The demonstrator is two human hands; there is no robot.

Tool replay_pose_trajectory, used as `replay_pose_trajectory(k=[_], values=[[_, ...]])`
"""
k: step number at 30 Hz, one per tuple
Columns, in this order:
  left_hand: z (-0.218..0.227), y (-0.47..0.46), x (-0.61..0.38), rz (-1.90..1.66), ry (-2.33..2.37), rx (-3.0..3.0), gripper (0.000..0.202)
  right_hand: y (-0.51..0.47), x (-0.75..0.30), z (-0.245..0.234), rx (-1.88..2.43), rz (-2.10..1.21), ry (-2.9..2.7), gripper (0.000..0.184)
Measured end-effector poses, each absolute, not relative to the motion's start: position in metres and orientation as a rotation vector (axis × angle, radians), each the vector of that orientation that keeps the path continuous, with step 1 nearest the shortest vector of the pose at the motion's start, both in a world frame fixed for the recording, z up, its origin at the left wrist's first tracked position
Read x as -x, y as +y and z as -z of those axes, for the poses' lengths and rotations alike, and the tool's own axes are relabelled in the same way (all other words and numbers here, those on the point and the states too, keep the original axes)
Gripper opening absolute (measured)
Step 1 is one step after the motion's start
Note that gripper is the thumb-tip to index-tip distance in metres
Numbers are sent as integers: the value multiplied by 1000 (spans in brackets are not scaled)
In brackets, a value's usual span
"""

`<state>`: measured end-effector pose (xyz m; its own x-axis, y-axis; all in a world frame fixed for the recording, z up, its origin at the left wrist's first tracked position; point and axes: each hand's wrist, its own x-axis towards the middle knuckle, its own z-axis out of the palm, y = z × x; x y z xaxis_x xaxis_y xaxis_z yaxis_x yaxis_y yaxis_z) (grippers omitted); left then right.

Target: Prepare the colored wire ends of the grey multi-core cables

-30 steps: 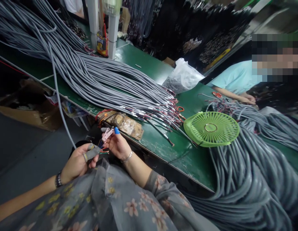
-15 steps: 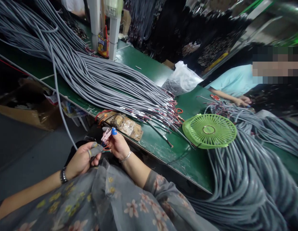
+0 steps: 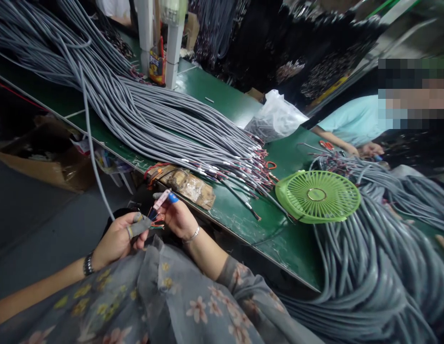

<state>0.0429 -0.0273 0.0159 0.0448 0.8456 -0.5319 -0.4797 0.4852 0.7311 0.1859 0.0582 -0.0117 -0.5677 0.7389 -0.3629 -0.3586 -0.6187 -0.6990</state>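
Note:
My left hand (image 3: pixel 120 236), with grey coverings on its fingers, is closed on the end of a grey cable (image 3: pixel 94 165). Thin coloured wires (image 3: pixel 157 220), orange, green and dark, fan out past its fingertips. My right hand (image 3: pixel 179 219), a blue covering on one fingertip, pinches a small pale pink strip (image 3: pixel 162 199) with faint markings. That strip is tilted just above the wires; whether a dark wire is joined to it, I cannot tell. Both hands are close together in front of the table edge.
Many grey cables (image 3: pixel 153 119) with stripped ends lie along the green table (image 3: pixel 265 234). A taped brown block (image 3: pixel 188 186) sits at its edge. Nearby are a green fan (image 3: pixel 317 195), a plastic bag (image 3: pixel 277 114) and a co-worker's hands (image 3: pixel 370 150). More cables (image 3: pixel 365 267) hang at right.
The pink strip has turned a little and more dark wire shows between my hands. The whole view has shifted slightly. Another person's fingers now show at the right edge.

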Motion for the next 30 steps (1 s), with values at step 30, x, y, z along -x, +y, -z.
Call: replay_pose_trajectory(k=[30], values=[[-16,-23,-48,-1044,1155,-396,40,57,-178,9,908,-2136,-626,50]])
